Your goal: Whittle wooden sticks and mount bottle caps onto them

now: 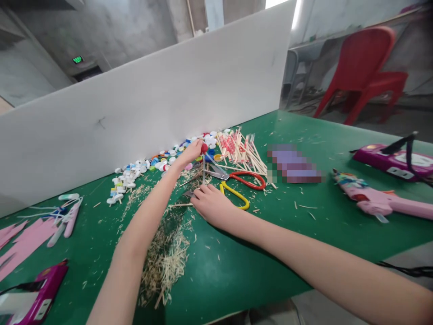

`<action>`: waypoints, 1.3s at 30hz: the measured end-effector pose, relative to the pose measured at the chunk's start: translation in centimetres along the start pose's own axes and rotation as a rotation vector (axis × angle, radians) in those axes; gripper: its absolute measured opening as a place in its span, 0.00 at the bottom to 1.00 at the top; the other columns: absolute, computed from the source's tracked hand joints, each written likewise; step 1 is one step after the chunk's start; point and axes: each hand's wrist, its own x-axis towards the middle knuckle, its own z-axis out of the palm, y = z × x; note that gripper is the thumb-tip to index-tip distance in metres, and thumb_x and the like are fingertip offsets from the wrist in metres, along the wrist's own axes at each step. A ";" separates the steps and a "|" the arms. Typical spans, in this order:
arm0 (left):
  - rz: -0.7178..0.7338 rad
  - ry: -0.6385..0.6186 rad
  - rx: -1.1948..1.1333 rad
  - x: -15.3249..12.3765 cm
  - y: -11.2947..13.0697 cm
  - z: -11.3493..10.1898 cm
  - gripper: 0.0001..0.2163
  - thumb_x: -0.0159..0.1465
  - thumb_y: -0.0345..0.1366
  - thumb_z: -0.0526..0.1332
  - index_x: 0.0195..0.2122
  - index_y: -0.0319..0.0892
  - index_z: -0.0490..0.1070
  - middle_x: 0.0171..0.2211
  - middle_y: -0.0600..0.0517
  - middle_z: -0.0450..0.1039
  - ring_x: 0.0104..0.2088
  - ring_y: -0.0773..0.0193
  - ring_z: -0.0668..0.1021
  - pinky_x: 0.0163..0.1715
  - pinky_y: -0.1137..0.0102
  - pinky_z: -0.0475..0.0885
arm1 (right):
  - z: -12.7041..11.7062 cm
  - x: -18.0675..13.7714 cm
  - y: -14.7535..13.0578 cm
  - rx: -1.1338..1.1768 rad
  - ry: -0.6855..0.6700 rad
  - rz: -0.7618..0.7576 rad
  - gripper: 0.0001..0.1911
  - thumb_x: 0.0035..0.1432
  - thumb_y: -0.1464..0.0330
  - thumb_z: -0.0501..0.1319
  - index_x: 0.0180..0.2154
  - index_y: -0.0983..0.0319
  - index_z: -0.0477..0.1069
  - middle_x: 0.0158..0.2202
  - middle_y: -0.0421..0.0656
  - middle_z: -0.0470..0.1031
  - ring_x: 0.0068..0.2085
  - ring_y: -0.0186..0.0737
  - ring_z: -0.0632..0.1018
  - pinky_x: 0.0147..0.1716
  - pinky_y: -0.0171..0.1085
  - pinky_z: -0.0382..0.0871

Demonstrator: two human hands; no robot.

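My left hand [195, 150] reaches to the pile by the white board, its fingers pinched at a red bottle cap [204, 148]. A thin pale strip [204, 169] runs down from there toward my right hand [209, 201]. That hand lies low on the table with curled fingers; a small grey flat piece [188, 194] pokes out at its fingertips, and what it grips is mostly hidden. Just beyond my right hand rest open scissors [233, 178] with one red and one yellow handle. Several coloured bottle caps [162, 163] lie around the left hand.
Wooden sticks [241, 151] are heaped right of the caps. Wood shavings [165, 264] litter the green table [216, 280]. A pink glue gun [375, 201] and a purple power strip [395, 160] lie right; another power strip [47, 289] and pink sheets [30, 241] lie left.
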 end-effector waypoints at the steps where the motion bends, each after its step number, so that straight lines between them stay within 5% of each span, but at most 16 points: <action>1: 0.004 0.004 -0.011 -1.7 0.1 -0.8 0.14 0.70 0.38 0.43 0.30 0.41 0.61 0.31 0.50 0.71 0.30 0.68 0.73 0.35 0.71 0.71 | 0.0 0.0 0.0 -0.001 0.008 0.003 0.13 0.66 0.69 0.51 0.45 0.66 0.72 0.44 0.49 0.68 0.47 0.42 0.66 0.48 0.41 0.58; 9: -0.117 -0.262 -0.340 -17.3 1.7 -5.1 0.14 0.69 0.48 0.50 0.39 0.43 0.66 0.38 0.50 0.69 0.35 0.69 0.73 0.40 0.70 0.72 | 0.1 -0.2 0.3 0.008 0.048 0.008 0.14 0.67 0.66 0.51 0.42 0.65 0.73 0.42 0.48 0.68 0.44 0.41 0.64 0.46 0.39 0.54; 13: -0.185 -0.410 -0.443 -21.9 2.0 -6.0 0.13 0.69 0.47 0.50 0.41 0.43 0.66 0.37 0.52 0.69 0.35 0.70 0.73 0.38 0.72 0.71 | 0.1 -0.3 0.4 -0.001 0.050 -0.012 0.16 0.68 0.64 0.49 0.41 0.65 0.72 0.42 0.47 0.67 0.43 0.40 0.63 0.44 0.38 0.53; 23: -0.202 -0.477 -0.408 -23.7 1.1 -6.1 0.11 0.69 0.43 0.49 0.39 0.42 0.65 0.35 0.53 0.72 0.33 0.70 0.71 0.38 0.70 0.69 | 0.1 0.3 1.1 -0.027 0.064 -0.042 0.21 0.69 0.59 0.46 0.40 0.63 0.73 0.40 0.46 0.69 0.41 0.39 0.64 0.44 0.39 0.55; 30: -0.198 -0.551 -0.355 -24.2 0.6 -5.2 0.13 0.69 0.46 0.49 0.38 0.42 0.65 0.35 0.53 0.73 0.33 0.70 0.71 0.35 0.71 0.67 | -1.6 0.2 3.1 -0.091 0.141 0.129 0.26 0.70 0.57 0.42 0.41 0.66 0.73 0.39 0.48 0.70 0.42 0.40 0.67 0.46 0.42 0.58; 39: -0.220 -0.585 -0.329 -24.4 0.7 -5.0 0.11 0.70 0.43 0.48 0.40 0.43 0.65 0.36 0.53 0.75 0.31 0.70 0.71 0.32 0.71 0.66 | -1.3 0.3 3.0 -0.104 0.059 0.126 0.26 0.69 0.59 0.40 0.38 0.64 0.72 0.36 0.47 0.71 0.39 0.38 0.69 0.42 0.39 0.60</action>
